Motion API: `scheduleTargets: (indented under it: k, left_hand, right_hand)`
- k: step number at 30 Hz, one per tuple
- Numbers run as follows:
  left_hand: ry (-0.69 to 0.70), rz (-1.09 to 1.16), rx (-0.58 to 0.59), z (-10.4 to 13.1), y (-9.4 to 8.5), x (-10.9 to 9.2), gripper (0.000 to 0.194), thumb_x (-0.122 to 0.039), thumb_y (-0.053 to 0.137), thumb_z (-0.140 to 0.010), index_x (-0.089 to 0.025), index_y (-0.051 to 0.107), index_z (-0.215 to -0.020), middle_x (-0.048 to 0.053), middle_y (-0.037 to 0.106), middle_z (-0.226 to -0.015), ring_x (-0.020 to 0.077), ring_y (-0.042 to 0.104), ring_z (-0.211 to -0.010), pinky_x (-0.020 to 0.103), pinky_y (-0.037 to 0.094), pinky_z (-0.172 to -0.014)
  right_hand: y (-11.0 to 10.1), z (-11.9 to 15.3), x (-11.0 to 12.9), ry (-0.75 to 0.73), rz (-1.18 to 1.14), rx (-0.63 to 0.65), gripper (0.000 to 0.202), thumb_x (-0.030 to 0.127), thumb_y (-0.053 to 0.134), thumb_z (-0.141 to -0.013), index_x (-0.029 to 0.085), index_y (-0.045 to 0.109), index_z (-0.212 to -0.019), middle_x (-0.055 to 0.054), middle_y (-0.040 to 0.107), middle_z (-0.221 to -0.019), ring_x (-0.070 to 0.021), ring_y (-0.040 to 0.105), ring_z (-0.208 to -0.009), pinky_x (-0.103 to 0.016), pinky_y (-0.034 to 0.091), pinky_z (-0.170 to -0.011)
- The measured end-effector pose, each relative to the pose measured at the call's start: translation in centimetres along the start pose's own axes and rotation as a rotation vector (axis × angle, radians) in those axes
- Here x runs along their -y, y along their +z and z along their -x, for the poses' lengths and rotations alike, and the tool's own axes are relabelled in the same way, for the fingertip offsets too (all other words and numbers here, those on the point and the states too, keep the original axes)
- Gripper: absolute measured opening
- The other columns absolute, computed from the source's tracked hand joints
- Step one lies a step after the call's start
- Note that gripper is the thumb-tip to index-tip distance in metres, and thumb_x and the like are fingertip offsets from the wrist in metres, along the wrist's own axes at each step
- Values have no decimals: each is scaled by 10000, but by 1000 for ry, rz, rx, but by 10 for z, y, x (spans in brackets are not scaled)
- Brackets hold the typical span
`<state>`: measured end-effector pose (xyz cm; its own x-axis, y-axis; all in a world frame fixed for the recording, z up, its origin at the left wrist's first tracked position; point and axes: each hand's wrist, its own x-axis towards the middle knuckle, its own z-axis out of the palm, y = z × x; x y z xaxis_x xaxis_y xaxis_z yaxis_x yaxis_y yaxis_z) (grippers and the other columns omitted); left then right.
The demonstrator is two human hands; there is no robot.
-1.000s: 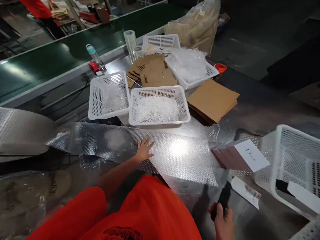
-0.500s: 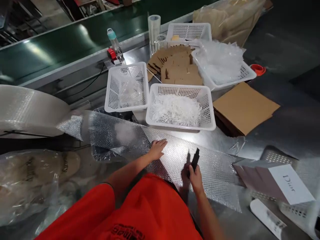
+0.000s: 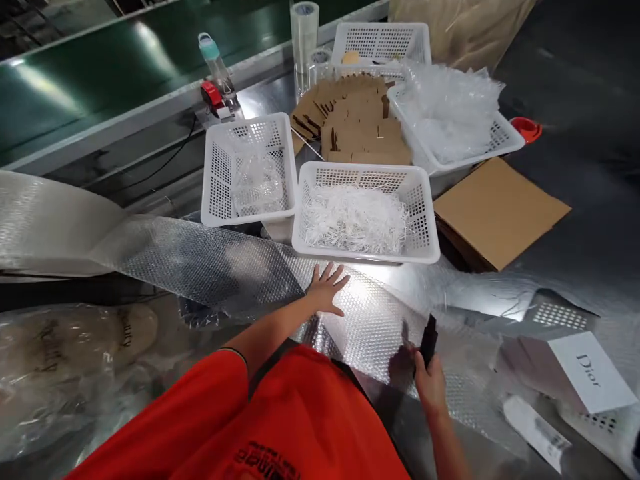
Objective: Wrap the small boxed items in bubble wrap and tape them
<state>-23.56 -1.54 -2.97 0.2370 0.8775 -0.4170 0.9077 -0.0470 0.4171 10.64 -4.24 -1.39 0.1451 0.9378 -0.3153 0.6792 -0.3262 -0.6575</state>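
Observation:
A long strip of bubble wrap runs from the big roll on the left across the metal table. My left hand lies on the strip with its fingers spread, just below the middle white basket. To its right, my right hand grips a black utility knife, held upright over the bubble wrap; its blade cannot be made out. The sheet's far end stretches to the right, over or beside a grey-and-white box marked Dior.
White paper shreds fill the middle basket. A left basket and a right basket hold clear plastic. Behind are cardboard pieces, tape rolls and a bottle. Flat cardboard is stacked right; bagged caps lie lower left.
The bubble wrap reaches further right, and its strip from the roll looks flatter. My left fingers have spread and moved slightly right. My right hand has shifted right with the knife.

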Motion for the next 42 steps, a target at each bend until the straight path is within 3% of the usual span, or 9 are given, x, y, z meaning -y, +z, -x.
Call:
scheduleTargets:
  k: [4,7,11,15,24,28,33,37,42]
  left_hand:
    - [52,36,-13,-19,9,-23,1241,-782,683,-646,-243,101,-1600,119,-34,-1674,463,-144,-1496,739,-86,-1129]
    - [119,52,-4,-14,8,-24,1074,-718,599,-783,-234,98,-1601,114,21,-1677,421,-92,-1518,716,-56,-1150]
    - [97,-28,-46,16,-2,6,916,-547,590,-883,-193,136,-1595,148,73,-1670,336,38,-1541,620,-15,-1206]
    - [-18,-80,-69,40,-9,36,852,-583,596,-878,-275,223,-1579,112,125,-1669,383,70,-1530,714,-70,-1151]
    - [-46,-114,-31,39,-38,61,891,-527,707,-815,-297,279,-1562,99,228,-1650,422,207,-1490,740,-22,-1146]
    - [-51,-126,-19,42,-55,73,853,-429,715,-832,-261,296,-1556,124,331,-1610,408,284,-1458,737,-28,-1145]
    - [-30,-59,15,41,-49,70,861,-327,727,-813,-240,300,-1555,139,235,-1643,386,224,-1492,657,49,-1192]
    - [-27,20,7,39,-39,74,926,-503,752,-779,-270,304,-1555,120,226,-1649,395,200,-1499,648,25,-1195]
    - [-17,9,31,38,-38,79,989,-514,786,-750,-311,262,-1564,101,183,-1662,380,177,-1508,664,6,-1187]
  right_hand:
    - [2,7,22,-57,-2,72,483,673,493,-745,225,583,-900,-86,652,-853,-270,614,-836,-403,486,-744]
    - [21,6,44,-82,-79,163,487,661,500,-752,218,592,-933,-86,661,-881,-271,623,-868,-410,497,-784]
    - [37,-4,52,-9,-94,207,537,741,530,-680,235,587,-849,-68,655,-821,-281,622,-839,-434,498,-802]
    - [34,-13,47,-3,-102,230,591,781,546,-663,225,610,-853,-69,672,-848,-276,624,-849,-433,498,-820]
    - [46,3,72,-112,-86,522,484,663,525,-784,211,621,-927,-90,720,-903,-275,662,-870,-423,518,-819]
    - [51,3,105,-159,271,575,297,371,377,-932,171,576,-1024,-114,701,-1006,-243,664,-953,-356,498,-833]
    - [52,2,148,-361,862,591,350,81,320,-932,144,541,-1196,-133,660,-1134,-224,663,-1000,-297,456,-761]
    - [68,7,177,-517,1010,663,301,189,333,-1010,165,539,-1227,-119,671,-1099,-209,680,-976,-276,457,-732]
    - [95,7,204,-609,1067,629,403,387,268,-1044,163,546,-1233,-130,679,-1065,-230,691,-949,-301,480,-724]
